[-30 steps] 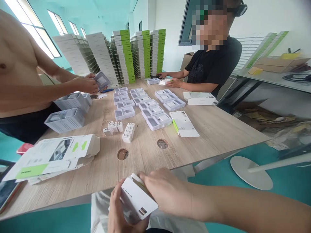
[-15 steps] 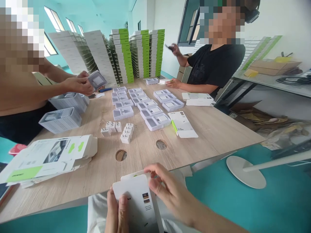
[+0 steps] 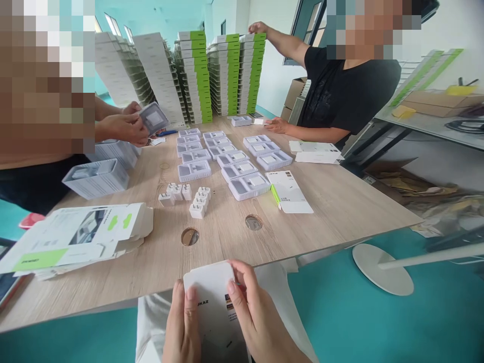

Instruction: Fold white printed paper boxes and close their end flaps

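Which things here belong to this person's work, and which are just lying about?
Probably part of the work: white carton, held in the left hand and right hand; flat cartons; plastic trays; white plugs.

Probably just lying about: black cable and cardboard box, both on the side table.

Two hands here, left hand (image 3: pixel 182 322) and right hand (image 3: pixel 257 317), on one white carton (image 3: pixel 214 322)! Out on the bench (image 3: pixel 348 206), eight white plugs (image 3: pixel 186 192), two clusters of four. Two round holes (image 3: pixel 189 236). Three pale trays (image 3: pixel 274 160) in the right-hand column; the other two columns overlap, perhaps eleven between them. Three green-edged stacks (image 3: pixel 199 80) at the back, and two co-workers (image 3: pixel 340 96) alongside.
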Available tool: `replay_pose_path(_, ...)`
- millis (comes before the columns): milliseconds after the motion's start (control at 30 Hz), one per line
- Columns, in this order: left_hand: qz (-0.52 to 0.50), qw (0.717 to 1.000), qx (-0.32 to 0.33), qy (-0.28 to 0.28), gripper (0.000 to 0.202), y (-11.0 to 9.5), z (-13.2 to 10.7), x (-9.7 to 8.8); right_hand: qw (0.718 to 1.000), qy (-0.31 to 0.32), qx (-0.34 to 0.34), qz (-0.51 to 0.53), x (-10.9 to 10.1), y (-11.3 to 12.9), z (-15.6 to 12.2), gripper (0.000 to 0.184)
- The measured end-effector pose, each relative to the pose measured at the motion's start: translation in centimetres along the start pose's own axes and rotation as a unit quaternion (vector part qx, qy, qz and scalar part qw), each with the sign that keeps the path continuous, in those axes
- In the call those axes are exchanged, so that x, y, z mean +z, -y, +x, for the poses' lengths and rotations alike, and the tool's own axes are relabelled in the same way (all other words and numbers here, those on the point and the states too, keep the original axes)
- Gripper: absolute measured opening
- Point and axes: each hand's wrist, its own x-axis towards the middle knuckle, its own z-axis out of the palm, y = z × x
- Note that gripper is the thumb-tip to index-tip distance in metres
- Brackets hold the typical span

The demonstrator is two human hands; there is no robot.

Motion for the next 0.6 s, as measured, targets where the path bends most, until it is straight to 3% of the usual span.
replay_pose_path(167, -0.083, 0.988, -0.123, 0.043, 0.036, -2.5, 1.4, 0.4, 0.998, 0.023, -0.057, -0.025, -0.6, -0.9, 0.5, 0.043)
replay_pose_path(267, -0.133, 0.977, -0.163, 0.044, 0.056, -3.9, 2.3, 0.3, 0.998, 0.035, -0.044, -0.013, -1.1, -1.0, 0.8, 0.042)
replay_pose_path(333, -0.118, 0.98, -0.149, 0.058, 0.06, -4.1, 2.6, -0.1, 0.999, 0.043, -0.033, -0.006, -1.4, -0.9, 0.9, 0.039)
replay_pose_path(433, -0.079, 0.986, -0.112, 0.097, 0.048, -3.7, 2.9, -0.9, 0.998, 0.049, -0.035, -0.011, -1.7, -0.6, 0.9, 0.031)
replay_pose_path(600, -0.094, 0.983, -0.087, 0.135, 0.04, -3.5, 3.7, -1.5, 0.999, 0.013, -0.029, 0.019, -1.5, 0.1, 0.8, 0.023)
